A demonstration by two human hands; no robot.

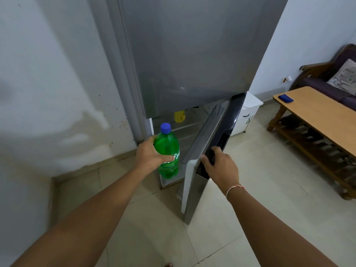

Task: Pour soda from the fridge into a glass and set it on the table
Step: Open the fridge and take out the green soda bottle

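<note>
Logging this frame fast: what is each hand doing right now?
Left hand: closed around the green soda bottle, held upright.
Right hand: gripping the handle edge of the open lower fridge door.

White wall at left, stained and blotched low down near skirting. Pale tiled floor throughout. Wooden table at right with slatted lower shelf, blue cloth on its near corner. Behind it, dark sofa with wooden arm and printed cushion. Small white cabinet against far wall. Light dim, even.
</note>
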